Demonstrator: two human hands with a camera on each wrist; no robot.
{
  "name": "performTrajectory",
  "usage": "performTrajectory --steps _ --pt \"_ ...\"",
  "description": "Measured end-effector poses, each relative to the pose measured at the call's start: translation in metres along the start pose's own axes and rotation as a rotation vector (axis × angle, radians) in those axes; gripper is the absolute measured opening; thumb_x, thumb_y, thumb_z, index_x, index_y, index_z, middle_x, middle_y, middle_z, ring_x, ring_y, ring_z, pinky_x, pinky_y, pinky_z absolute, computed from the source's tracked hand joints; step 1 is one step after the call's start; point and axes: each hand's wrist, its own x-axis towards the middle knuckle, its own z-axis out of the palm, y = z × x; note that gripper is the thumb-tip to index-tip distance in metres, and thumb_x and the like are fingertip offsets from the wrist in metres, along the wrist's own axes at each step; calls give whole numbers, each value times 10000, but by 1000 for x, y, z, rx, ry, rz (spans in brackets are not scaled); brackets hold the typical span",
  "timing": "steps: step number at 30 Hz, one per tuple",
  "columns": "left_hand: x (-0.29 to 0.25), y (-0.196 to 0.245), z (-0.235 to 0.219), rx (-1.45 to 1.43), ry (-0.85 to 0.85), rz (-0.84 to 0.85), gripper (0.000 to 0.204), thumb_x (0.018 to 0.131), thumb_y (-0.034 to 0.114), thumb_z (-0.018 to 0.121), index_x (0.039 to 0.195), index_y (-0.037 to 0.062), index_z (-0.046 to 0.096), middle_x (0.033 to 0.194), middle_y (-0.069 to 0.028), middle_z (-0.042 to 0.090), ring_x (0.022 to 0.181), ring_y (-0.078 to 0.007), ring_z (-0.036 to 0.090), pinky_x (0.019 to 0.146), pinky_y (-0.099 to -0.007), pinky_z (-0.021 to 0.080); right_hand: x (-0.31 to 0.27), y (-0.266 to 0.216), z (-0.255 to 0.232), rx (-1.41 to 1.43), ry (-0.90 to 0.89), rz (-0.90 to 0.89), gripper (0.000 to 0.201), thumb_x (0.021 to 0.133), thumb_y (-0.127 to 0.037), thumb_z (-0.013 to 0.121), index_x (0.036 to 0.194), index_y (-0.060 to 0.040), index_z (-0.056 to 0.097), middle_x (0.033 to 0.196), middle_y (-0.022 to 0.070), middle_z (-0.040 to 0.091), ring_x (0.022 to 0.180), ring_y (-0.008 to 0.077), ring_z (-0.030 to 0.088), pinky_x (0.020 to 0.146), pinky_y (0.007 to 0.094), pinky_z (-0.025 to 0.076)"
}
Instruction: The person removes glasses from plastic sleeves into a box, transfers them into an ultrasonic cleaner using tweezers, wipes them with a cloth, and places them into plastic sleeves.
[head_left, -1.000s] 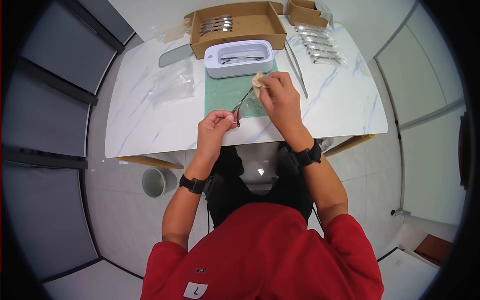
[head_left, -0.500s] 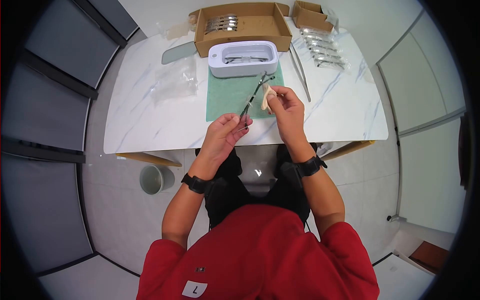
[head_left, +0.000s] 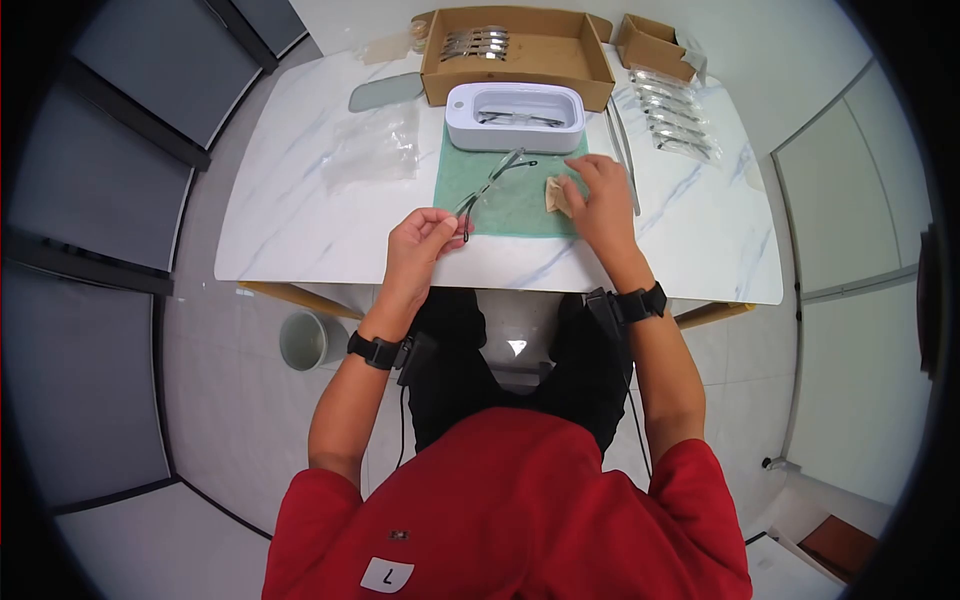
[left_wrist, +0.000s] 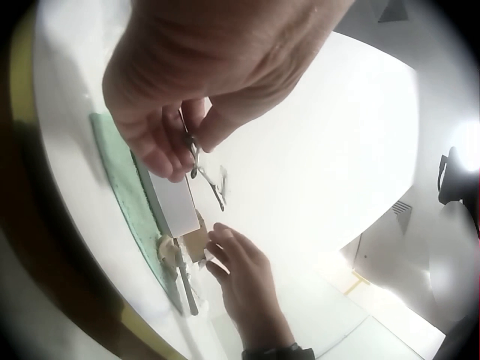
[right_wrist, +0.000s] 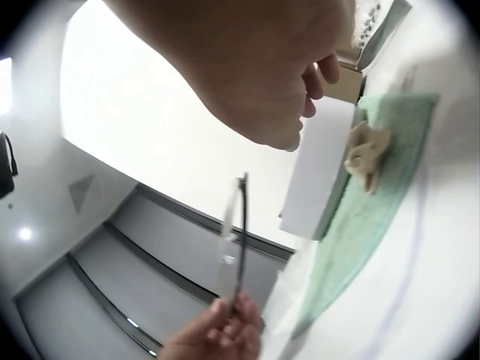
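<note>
White label (head_left: 387, 575) on red shirt (head_left: 500, 500) is showing one character, 7 or inverted L. Small chest emblem (head_left: 399, 535) is appearing illegible.

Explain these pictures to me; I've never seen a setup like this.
There is no machine: these are a person's bare hands. The head picture looks down from a camera on the head; each wrist picture comes from a camera on that wrist. The left hand holds a pair of glasses. The right hand is empty, near a crumpled beige cloth on a green mat. Behind are a white tub with glasses inside and a cardboard box. Clear packets lie to the right.
</note>
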Motion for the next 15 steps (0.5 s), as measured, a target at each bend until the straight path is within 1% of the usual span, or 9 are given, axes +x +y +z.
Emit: performTrajectory --steps 2,4,5,7,8,10,12,14,15 --pt "0 -2 -2 66 -18 25 102 972 96 599 1032 14 601 1026 -128 699 961 -180 679 820 -271 543 7 -11 -10 65 54 -17 277 834 -130 704 1094 -40 682 1063 120 638 855 279 645 727 362 533" --pt "-1 -3 -1 84 -21 15 101 972 95 598 1031 13 602 1025 -125 700 961 -179 681 820 -268 541 14 -24 -17 770 -157 356 295 888 -164 689 1153 -39 662 1084 96 652 883 192 644 714 310 526" --pt "-1 -4 0 101 -18 11 99 973 94 597 1029 13 604 1025 -123 701 961 -178 682 819 -266 539 14 -25 -19 765 -153 360 295 888 -164 689 1153 -39 662 1084 96 652 883 192 644 714 310 526" --pt "-1 -8 0 112 -46 22 103 972 95 599 1031 11 603 1022 -118 702 965 -177 682 822 -267 537 20 -27 -19 923 -337 473 274 916 -175 675 1142 -20 665 1033 78 674 864 114 629 693 261 510" --pt "-2 -7 -2 126 -61 36 107 972 96 600 1034 9 601 1020 -114 703 970 -176 682 825 -267 534 21 -29 -21 933 -344 461 274 916 -175 675 1142 -20 665 1033 78 674 864 114 629 693 261 510" --pt "-2 -6 -5 141 -70 54 114 969 97 606 1038 7 601 1016 -113 704 966 -176 684 820 -267 531 17 -29 -26 964 -503 550 246 903 -141 678 1103 2 672 928 59 683 799 99 623 674 252 508" --pt "-3 0 -12 155 -84 64 120 965 97 611 1042 5 600 1012 -112 705 962 -177 685 814 -266 528 7 -26 -23 1006 -499 516 223 903 -130 679 1070 18 679 879 41 682 762 96 625 661 240 502" --pt "0 5 -16 208 -104 100 159 962 106 621 1070 -4 588 1010 -113 705 946 -172 684 814 -274 521 -6 -25 -25 1102 -446 616 204 914 -104 664 1073 25 670 899 41 675 773 103 632 655 238 498" --pt "3 7 -20 207 -99 103 159 962 106 621 1070 -4 588 1010 -113 705 946 -172 684 814 -274 521 -13 -25 -27 1103 -451 612 204 914 -104 664 1073 25 670 899 41 675 773 103 632 655 238 498"
